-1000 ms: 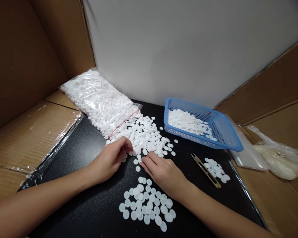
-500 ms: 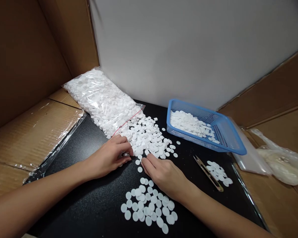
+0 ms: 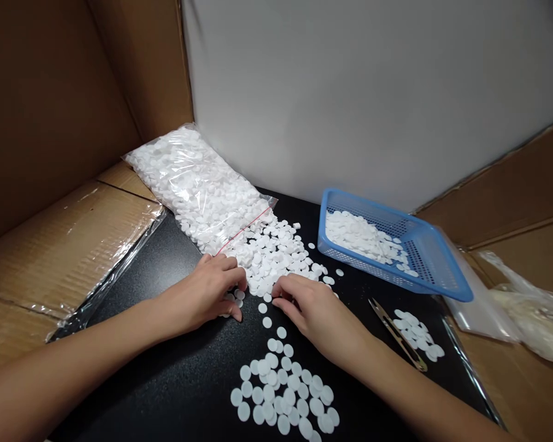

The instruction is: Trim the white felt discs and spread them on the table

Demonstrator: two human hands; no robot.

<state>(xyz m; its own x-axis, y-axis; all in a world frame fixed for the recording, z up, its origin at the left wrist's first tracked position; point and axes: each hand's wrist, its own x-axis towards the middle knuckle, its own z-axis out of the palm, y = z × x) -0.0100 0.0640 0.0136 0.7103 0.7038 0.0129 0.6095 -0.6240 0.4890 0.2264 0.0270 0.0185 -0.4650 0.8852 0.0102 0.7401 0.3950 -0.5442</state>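
My left hand (image 3: pixel 212 288) arches over several small white discs (image 3: pixel 239 295) at the left edge of a loose pile. Its thumb and fingers are apart; whether any disc sits in the palm is hidden. My right hand (image 3: pixel 311 307) reaches the near edge of the white disc pile (image 3: pixel 276 252), thumb and forefinger apart, with no disc visible between them. The pile spills from a clear zip bag (image 3: pixel 198 178) with a red seal line, full of discs. Nearer to me, a spread group of discs (image 3: pixel 286 393) lies flat on the black tabletop (image 3: pixel 166 380).
A blue mesh basket (image 3: pixel 442 264) partly filled with discs stands at the back right. Thread snips (image 3: pixel 399 336) lie near a small disc heap (image 3: pixel 417 331). Beyond are a clear plastic bag (image 3: pixel 539 319) and cardboard (image 3: pixel 74 245). A pale wall (image 3: pixel 350 92) rises behind.
My right hand's fingertips have parted from a pinch. My left thumb has spread away from the fingers, showing more discs beneath. The whole view has shifted slightly.
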